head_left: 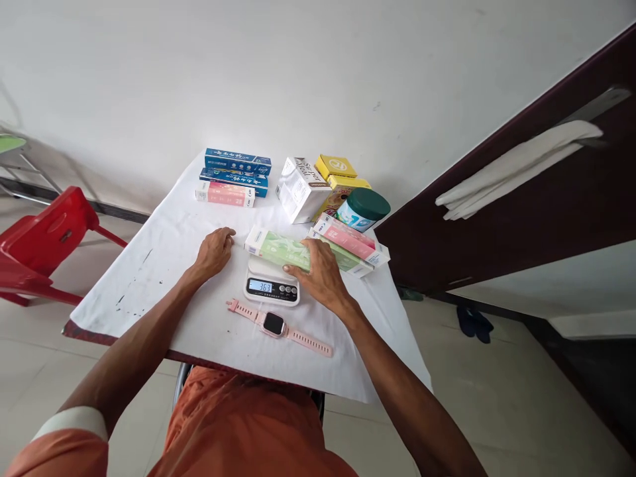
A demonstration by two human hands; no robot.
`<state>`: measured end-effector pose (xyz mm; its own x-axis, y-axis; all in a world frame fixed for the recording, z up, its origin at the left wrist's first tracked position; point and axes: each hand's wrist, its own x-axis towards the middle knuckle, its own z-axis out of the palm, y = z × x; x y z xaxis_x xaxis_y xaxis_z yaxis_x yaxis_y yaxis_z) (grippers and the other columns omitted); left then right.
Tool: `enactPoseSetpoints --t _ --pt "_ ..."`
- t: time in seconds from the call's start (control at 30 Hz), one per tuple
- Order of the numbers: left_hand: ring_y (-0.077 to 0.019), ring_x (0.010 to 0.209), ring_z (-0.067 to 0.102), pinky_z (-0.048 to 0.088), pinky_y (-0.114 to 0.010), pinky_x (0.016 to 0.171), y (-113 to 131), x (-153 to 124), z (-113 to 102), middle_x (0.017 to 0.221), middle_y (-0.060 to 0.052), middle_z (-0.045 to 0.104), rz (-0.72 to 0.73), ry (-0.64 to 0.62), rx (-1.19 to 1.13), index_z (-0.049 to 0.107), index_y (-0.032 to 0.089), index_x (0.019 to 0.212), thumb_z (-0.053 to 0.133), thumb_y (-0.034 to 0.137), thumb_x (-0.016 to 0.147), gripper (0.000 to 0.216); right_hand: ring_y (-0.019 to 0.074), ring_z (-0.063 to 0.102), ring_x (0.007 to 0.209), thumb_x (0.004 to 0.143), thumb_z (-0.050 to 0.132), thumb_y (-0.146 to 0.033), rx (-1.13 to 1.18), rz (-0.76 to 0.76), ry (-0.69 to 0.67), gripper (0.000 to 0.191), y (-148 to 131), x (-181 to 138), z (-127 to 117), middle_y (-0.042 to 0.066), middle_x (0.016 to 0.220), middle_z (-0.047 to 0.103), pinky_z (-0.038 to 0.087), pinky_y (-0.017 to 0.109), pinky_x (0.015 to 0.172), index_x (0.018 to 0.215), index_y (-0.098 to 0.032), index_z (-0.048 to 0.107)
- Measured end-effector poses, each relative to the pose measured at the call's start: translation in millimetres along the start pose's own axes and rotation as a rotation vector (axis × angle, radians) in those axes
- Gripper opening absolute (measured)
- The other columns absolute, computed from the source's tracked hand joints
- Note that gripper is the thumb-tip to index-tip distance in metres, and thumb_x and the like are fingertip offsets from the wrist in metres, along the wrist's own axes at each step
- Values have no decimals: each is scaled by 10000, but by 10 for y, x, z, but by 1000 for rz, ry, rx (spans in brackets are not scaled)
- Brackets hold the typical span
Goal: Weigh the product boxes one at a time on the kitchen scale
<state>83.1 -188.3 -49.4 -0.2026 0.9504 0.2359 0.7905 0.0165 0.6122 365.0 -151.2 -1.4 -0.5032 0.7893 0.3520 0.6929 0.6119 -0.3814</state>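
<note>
A long green box (pixel 278 249) lies across a small white kitchen scale (pixel 272 285) whose display reads 363. My right hand (pixel 320 273) rests on the right part of the green box, fingers curved over it. My left hand (pixel 214 252) lies on the white tablecloth (pixel 163 265) left of the box, fingers loosely curled, holding nothing. A pink smartwatch (pixel 275 325) lies flat in front of the scale.
At the back left are two blue boxes (pixel 237 161) and a pink box (pixel 224 193). At the back right stand a white carton (pixel 301 189), yellow boxes (pixel 338 169), a green-lidded jar (pixel 362 209) and pink-green boxes (pixel 350 244). A red chair (pixel 42 242) stands left; a dark door (pixel 521 199) right.
</note>
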Motion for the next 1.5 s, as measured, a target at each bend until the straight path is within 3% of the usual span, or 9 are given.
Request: enactPoseSetpoints --t 0.23,0.37,0.57,0.7,0.93,1.07,1.27,1.4,1.5 --pt "-221 945 703 550 -359 894 -43 18 34 1019 -89 753 41 -2 21 661 148 1188 379 131 920 390 380 562 1149 861 679 -437 -18 -18 -40 514 -3 52 183 179 1214 648 478 559 978 1280 -169 551" --pt "-218 939 699 552 -368 892 -24 2 36 1063 -93 748 46 -24 44 656 155 1211 363 147 949 393 387 526 1275 888 679 -467 -40 -121 41 656 -84 -24 -63 176 1339 615 426 607 1072 1447 -204 458" --pt "-247 1031 694 544 -383 915 45 -32 12 1181 -116 737 49 -37 94 657 168 1228 377 174 959 388 362 542 1288 981 577 -414 -83 -94 215 465 -182 -127 -432 136 1323 630 435 608 1089 1419 -278 504" --pt "-256 1005 690 539 -378 877 91 -56 4 1148 -124 738 94 -31 80 657 155 1213 375 166 942 391 356 550 1275 950 629 -361 -54 -99 156 465 -125 -149 -351 139 1326 630 445 599 1092 1391 -253 532" --pt "-242 946 682 514 -342 793 136 -47 1 1052 -117 735 126 -13 70 667 164 1171 360 168 932 388 366 537 1306 856 776 -357 -70 -71 -98 621 -124 45 -2 183 1379 613 458 547 1074 1399 -171 539" --pt "-243 918 685 517 -348 791 129 -29 -6 994 -108 737 126 -14 58 670 157 1172 356 203 942 391 350 599 1212 883 752 -339 -75 -55 -100 552 -102 113 75 152 1287 669 451 537 1040 1385 -213 560" --pt "-227 922 702 536 -345 813 113 -44 25 1022 -88 748 121 -3 10 664 164 1191 352 207 934 405 353 566 1245 921 678 -434 -136 -44 124 486 92 57 -328 133 1305 661 419 533 1065 1352 -234 576" --pt "-228 931 709 549 -352 833 115 -58 42 1027 -86 753 127 -6 5 667 175 1178 359 207 939 391 379 532 1218 919 622 -548 -251 66 284 530 427 89 -723 142 1298 614 445 550 1006 1355 -247 597" --pt "-230 927 714 554 -354 841 115 -65 49 1019 -86 753 129 -6 11 667 173 1181 363 211 939 390 379 526 1149 898 615 -582 -311 129 319 538 731 153 -847 145 1223 594 461 565 961 1306 -234 646"
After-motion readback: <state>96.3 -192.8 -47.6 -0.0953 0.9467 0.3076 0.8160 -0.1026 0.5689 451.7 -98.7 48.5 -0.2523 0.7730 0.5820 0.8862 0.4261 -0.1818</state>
